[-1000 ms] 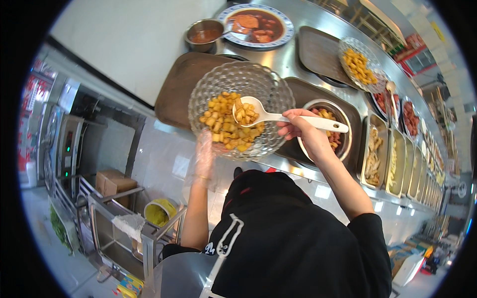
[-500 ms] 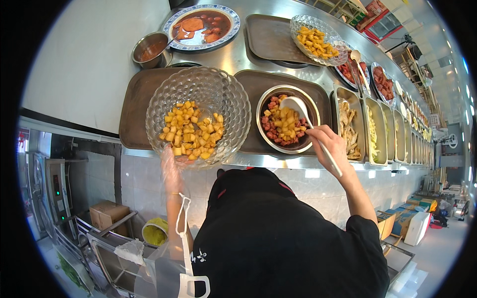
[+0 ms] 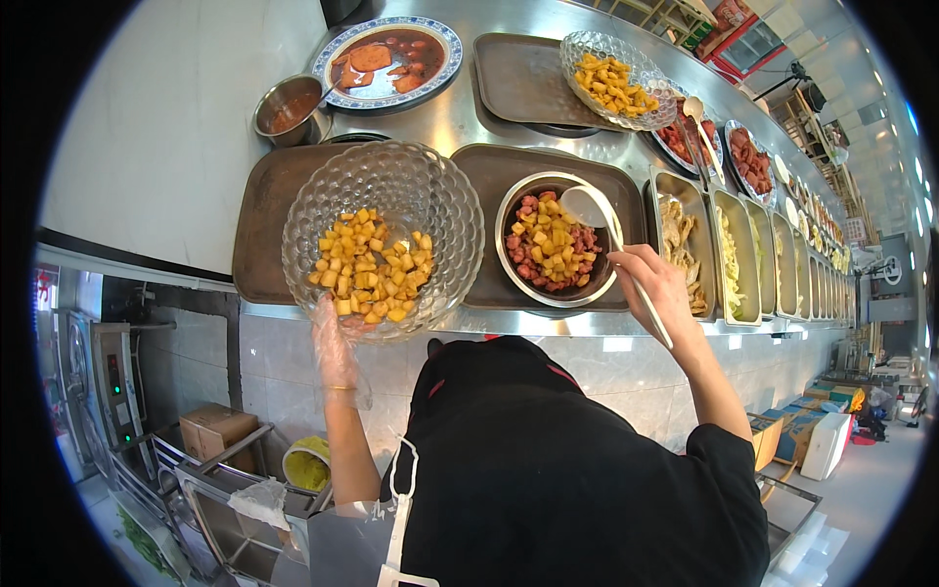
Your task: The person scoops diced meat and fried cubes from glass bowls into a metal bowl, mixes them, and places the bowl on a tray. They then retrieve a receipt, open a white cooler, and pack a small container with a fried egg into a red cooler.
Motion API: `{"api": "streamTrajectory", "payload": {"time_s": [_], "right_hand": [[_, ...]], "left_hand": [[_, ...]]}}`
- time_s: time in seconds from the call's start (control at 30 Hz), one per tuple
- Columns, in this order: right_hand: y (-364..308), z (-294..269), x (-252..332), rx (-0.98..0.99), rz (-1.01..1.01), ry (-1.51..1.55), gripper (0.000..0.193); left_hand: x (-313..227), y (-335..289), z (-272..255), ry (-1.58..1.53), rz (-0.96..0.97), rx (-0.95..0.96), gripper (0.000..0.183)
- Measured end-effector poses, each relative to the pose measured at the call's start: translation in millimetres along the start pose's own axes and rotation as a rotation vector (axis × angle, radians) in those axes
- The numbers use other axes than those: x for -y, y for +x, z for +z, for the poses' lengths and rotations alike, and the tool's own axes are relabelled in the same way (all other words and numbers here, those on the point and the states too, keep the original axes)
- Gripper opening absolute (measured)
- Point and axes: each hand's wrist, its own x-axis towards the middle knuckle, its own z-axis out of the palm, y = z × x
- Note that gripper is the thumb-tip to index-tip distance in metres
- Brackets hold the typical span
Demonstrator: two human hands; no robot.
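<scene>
while my gloved left hand (image 3: 335, 350) grips the near edge of a clear bowl (image 3: 435, 201), my right hand (image 3: 655, 289) grasps a white spoon (image 3: 615, 233) over the metal bowl (image 3: 503, 235) left of that hand.

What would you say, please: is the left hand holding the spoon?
No, the right hand grips the spoon, while the left hand holds the edge of the clear bowl.

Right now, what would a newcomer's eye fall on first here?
Probably the big dimpled glass bowl of golden-brown cubes, centre left, with the gloved left hand at its near edge. To its right, the right hand holds a white spoon over a steel bowl of reddish chunks and yellow cubes. Upper left, a blue-rimmed platter of brown sauce stands out.
</scene>
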Motion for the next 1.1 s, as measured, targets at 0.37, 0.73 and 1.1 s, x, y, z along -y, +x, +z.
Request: {"api": "streamTrajectory", "payload": {"time_s": [0.37, 0.73, 1.1], "right_hand": [[-12, 12, 6, -0.025, 0.061, 0.054, 0.014], [-3, -14, 52, -0.089, 0.119, 0.346, 0.016], [50, 68, 104, 0.025, -0.295, 0.269, 0.014]], "left_hand": [[3, -17, -4, -0.084, -0.055, 0.025, 0.044], [21, -24, -24, -0.137, -0.049, 0.105, 0.047], [25, -39, -21, -0.255, -0.093, 0.033, 0.048]]}}
